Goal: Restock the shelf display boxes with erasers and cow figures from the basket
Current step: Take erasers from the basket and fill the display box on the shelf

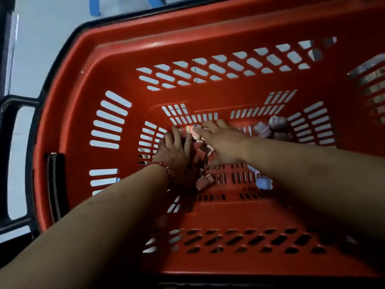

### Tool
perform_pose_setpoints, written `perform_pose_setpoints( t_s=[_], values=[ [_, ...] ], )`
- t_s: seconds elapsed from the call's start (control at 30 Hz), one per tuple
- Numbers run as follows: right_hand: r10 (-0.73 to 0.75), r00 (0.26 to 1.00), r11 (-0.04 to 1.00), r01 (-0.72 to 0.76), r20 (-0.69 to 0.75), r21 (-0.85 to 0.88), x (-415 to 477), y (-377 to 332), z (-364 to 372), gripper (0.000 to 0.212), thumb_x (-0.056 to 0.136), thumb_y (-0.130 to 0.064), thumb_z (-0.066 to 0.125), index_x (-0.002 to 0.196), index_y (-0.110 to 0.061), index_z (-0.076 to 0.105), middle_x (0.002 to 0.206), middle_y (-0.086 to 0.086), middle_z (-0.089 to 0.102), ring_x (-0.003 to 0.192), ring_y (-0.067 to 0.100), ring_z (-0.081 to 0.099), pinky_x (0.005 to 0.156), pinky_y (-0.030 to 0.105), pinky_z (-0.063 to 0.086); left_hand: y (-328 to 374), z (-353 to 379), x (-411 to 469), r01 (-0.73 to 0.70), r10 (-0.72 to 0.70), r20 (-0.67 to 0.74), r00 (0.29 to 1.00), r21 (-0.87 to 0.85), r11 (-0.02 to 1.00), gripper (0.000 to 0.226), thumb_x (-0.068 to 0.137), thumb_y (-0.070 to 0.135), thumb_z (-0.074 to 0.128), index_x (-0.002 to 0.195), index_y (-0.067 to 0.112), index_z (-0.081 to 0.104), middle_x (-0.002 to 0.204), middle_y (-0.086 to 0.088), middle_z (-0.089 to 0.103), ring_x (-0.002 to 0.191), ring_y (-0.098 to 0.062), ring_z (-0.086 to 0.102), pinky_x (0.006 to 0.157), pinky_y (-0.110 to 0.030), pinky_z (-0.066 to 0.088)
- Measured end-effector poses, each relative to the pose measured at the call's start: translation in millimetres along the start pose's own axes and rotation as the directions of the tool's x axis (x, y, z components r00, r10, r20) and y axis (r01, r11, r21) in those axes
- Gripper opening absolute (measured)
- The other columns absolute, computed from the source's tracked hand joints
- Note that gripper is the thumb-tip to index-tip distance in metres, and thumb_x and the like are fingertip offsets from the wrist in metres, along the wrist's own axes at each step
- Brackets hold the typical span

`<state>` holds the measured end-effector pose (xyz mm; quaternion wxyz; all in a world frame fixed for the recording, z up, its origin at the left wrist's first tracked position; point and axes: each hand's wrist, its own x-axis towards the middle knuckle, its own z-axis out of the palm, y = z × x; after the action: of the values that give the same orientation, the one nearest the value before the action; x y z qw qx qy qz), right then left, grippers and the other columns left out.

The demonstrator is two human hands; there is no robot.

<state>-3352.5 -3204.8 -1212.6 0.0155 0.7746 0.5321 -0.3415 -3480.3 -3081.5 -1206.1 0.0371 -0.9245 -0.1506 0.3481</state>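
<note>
Both my hands are down in the basket point(104, 59), on the heap of erasers point(203, 181) at its bottom. My right hand point(223, 140) lies spread, fingers straight over the heap. My left hand point(175, 151) bends its fingers into it, and I cannot tell whether they grasp any. The erasers look like small, light, stiff blocks in slick wrappers, best scooped by the handful. The cow figures point(263, 130) lie just beyond and seem rounded, so I'd pinch them across the body.
</note>
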Motion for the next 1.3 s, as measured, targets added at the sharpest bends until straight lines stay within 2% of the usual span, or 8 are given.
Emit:
perform_pose_setpoints(
  t_s=[0.2,0.4,0.67,0.83,0.97,1.07,1.13,1.3],
  values=[
    [0.004,0.999,0.998,-0.001,-0.039,0.064,-6,20,0,0.114,0.074,-0.050,0.082,0.159,-0.034,0.008,0.155,0.000,0.024,0.134,0.026,0.037,0.100,0.037,0.043,-4,10,17,-0.095,0.102,0.075,0.992,-0.087,0.992,0.114,0.084,0.060,0.071,0.160,0.014,0.000,0.154,-0.031,0.014,0.134,-0.048,0.036,0.107,-0.056,0.046],
    [0.161,0.987,0.970,-0.161,0.017,0.183,-16,14,20,0.123,0.066,-0.049,0.089,0.155,-0.044,0.004,0.147,0.005,0.019,0.133,0.037,0.039,0.099,0.055,0.049,4,10,8,0.012,0.016,0.104,0.994,-0.263,0.965,0.106,0.077,0.046,0.084,0.157,0.025,0.017,0.153,-0.022,0.014,0.138,-0.048,0.032,0.110,-0.054,0.045],
    [0.211,0.977,0.921,-0.210,0.035,0.327,-12,-30,44,0.118,0.072,-0.035,0.088,0.156,-0.038,0.006,0.159,0.014,-0.007,0.143,0.052,0.023,0.111,0.058,0.038,0,14,11,0.083,-0.034,0.117,0.993,-0.444,0.892,0.094,0.078,0.025,0.087,0.152,0.029,0.030,0.155,-0.019,0.021,0.122,-0.040,0.059,0.098,-0.046,0.057],
    [0.278,0.960,0.793,-0.221,-0.014,0.567,-11,-33,39,0.091,0.075,-0.026,0.087,0.144,-0.031,0.029,0.155,0.018,0.009,0.120,0.043,0.054,0.102,0.045,0.050,-8,11,12,0.065,-0.023,0.088,0.996,-0.510,0.858,0.106,0.075,0.032,0.088,0.159,0.029,0.024,0.157,-0.019,0.026,0.130,-0.039,0.053,0.101,-0.044,0.054],
    [0.356,0.933,0.658,-0.219,-0.042,0.720,-12,-30,40,0.064,0.071,-0.020,0.088,0.119,-0.027,0.047,0.134,0.010,0.033,0.104,0.025,0.046,0.077,0.024,0.042,-16,2,13,0.088,0.025,0.143,0.989,-0.728,0.680,0.068,0.079,0.019,0.085,0.137,0.023,0.048,0.126,-0.004,0.062,0.105,-0.019,0.065,0.084,-0.019,0.055],
    [0.391,0.920,0.564,-0.228,-0.013,0.793,-8,-28,41,0.061,0.071,-0.020,0.088,0.121,-0.027,0.053,0.132,0.008,0.044,0.107,0.020,0.046,0.081,0.024,0.037,-20,-7,14,0.169,0.081,0.233,0.969,-0.865,0.473,0.039,0.088,0.004,0.071,0.126,0.010,0.061,0.111,-0.006,0.069,0.098,-0.020,0.066,0.093,-0.037,0.056],
    [0.407,0.913,0.490,-0.255,0.040,0.834,-5,-27,40,0.065,0.072,-0.014,0.088,0.128,-0.024,0.055,0.131,0.006,0.052,0.106,0.019,0.054,0.084,0.025,0.044,-23,-10,12,0.223,0.127,0.273,0.954,-0.924,0.310,0.025,0.093,0.001,0.063,0.117,0.007,0.067,0.108,-0.007,0.071,0.096,-0.022,0.068,0.084,-0.035,0.057],
    [0.417,0.903,0.460,-0.309,0.105,0.832,-2,-27,37,0.068,0.070,-0.014,0.090,0.129,-0.022,0.057,0.123,0.004,0.058,0.105,0.022,0.064,0.090,0.032,0.054,-20,-22,6,0.260,0.120,0.296,0.948,-0.933,0.250,0.030,0.092,-0.010,0.052,0.109,0.003,0.073,0.088,-0.010,0.074,0.073,-0.020,0.069,0.060,-0.028,0.054]
  ],
)
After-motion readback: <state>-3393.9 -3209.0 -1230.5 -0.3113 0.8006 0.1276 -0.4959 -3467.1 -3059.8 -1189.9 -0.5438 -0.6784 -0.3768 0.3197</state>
